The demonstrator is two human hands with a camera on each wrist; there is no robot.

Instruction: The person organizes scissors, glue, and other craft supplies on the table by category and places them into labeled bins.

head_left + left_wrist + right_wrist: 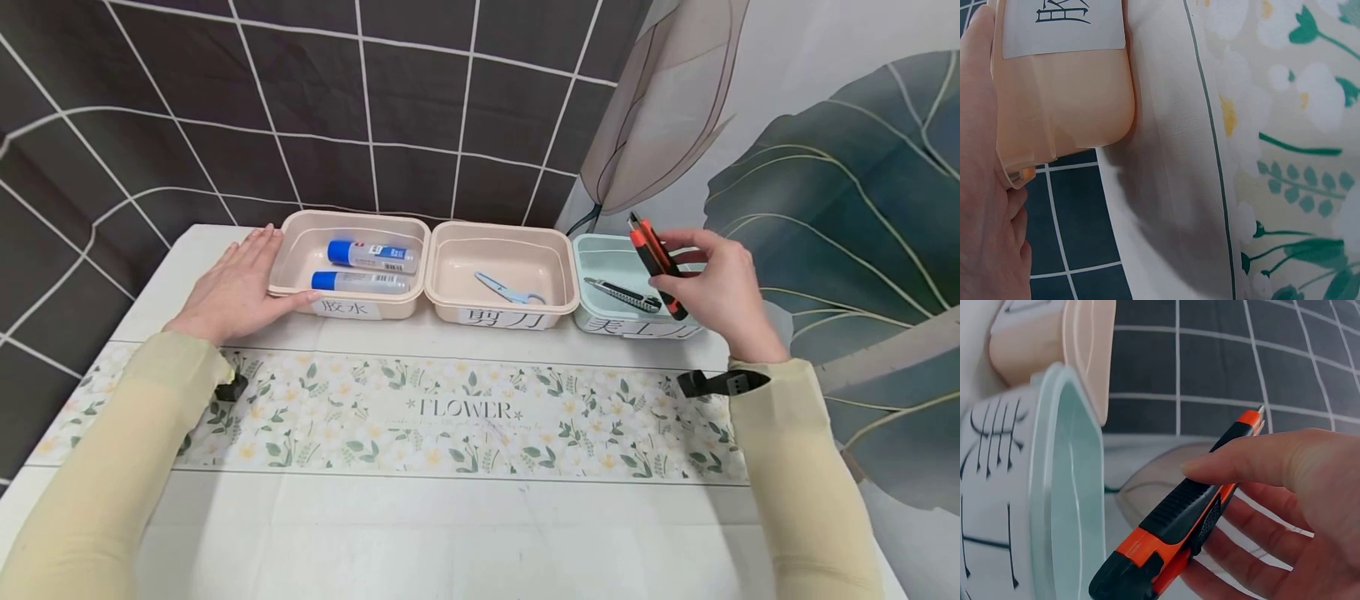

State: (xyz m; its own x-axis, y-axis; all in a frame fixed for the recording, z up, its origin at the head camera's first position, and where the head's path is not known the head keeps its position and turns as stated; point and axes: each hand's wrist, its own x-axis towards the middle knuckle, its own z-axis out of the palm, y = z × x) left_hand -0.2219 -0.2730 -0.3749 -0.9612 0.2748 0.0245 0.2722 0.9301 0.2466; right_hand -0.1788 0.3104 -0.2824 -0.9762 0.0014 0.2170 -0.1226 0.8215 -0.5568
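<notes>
My right hand (716,283) pinches an orange and black utility knife (1179,515) between thumb and fingers, tilted over the right end of the mint-green bin (592,250). A slim box cutter (622,294) with a dark blade lies inside that bin. At the far left, my left hand (236,287) rests against the left beige bin (300,223), fingers extended along its side and thumb at the front rim. Two glue bottles (360,282) with blue caps lie in this bin. The middle beige bin (502,233) holds light-blue scissors (506,287).
The three bins stand in a row with labels on their fronts, such as the left label (347,308). A floral table runner (465,417) crosses the white table (450,533) before them. A dark grid-patterned backdrop (420,100) rises behind, with a leaf-print backdrop (862,208) at right.
</notes>
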